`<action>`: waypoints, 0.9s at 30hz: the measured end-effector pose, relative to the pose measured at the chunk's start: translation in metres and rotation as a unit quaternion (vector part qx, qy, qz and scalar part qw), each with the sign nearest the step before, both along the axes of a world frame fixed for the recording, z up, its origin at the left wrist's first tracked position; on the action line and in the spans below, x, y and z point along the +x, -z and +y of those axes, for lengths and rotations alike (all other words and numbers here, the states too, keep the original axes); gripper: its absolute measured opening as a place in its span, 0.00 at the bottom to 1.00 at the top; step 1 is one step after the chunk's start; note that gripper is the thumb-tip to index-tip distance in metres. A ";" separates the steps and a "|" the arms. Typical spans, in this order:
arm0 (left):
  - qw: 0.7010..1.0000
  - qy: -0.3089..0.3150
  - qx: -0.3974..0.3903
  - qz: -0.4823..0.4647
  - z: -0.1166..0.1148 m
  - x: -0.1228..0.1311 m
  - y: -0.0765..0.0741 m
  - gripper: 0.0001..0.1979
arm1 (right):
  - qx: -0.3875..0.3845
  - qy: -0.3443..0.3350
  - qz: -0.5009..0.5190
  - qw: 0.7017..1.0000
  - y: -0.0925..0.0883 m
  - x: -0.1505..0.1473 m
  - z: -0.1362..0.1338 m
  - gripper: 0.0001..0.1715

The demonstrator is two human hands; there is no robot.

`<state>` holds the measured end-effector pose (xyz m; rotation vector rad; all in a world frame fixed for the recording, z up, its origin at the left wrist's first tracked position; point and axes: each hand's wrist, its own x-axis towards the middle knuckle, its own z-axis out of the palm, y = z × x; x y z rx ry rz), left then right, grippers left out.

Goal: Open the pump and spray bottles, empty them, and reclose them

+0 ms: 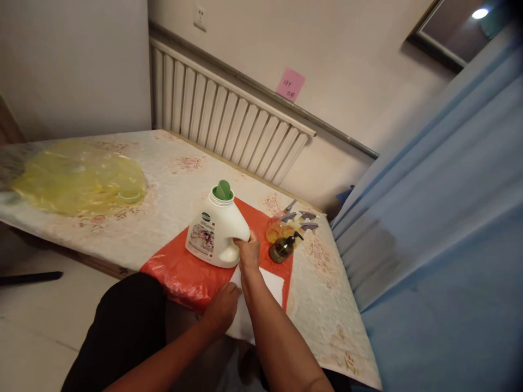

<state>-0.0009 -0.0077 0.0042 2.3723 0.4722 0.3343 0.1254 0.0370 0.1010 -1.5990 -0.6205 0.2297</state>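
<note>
A white detergent jug (214, 231) with a green open spout stands on a red plastic sheet (183, 272) on the table. My right hand (248, 251) is closed round the jug's handle. My left hand (223, 306) rests with curled fingers on the edge of a white cloth or paper (269, 286) lying on the red sheet at the table's near edge. What the left fingers grip, if anything, I cannot make out.
Right of the jug lie small pump bottles (284, 246) and several grey sprayer heads (302, 218). A yellow plastic bag (77, 177) lies at the table's far left. A radiator (229, 125) lines the wall behind. A blue curtain (441, 218) hangs on the right.
</note>
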 end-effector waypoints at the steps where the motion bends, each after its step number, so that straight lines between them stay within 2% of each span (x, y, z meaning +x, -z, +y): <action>1: 1.000 -0.004 0.002 0.004 0.000 0.001 0.000 0.14 | -0.001 0.003 0.001 1.000 0.002 0.001 -0.002 0.10; 10: 1.000 -0.006 0.008 0.021 -0.001 0.000 -0.006 0.13 | -0.016 0.019 -0.010 1.000 0.012 -0.001 -0.010 0.10; 18: 1.000 -0.006 0.013 0.012 0.000 -0.003 -0.006 0.16 | -0.013 -0.010 -0.042 0.999 0.006 -0.002 -0.015 0.10; 23: 1.000 -0.002 0.019 -0.011 0.001 -0.004 0.001 0.19 | 0.012 -0.050 -0.064 0.997 0.000 -0.003 -0.027 0.22; 27: 0.999 -0.001 0.020 -0.025 0.002 -0.003 0.006 0.20 | 0.022 -0.025 -0.064 0.997 0.005 -0.003 -0.042 0.30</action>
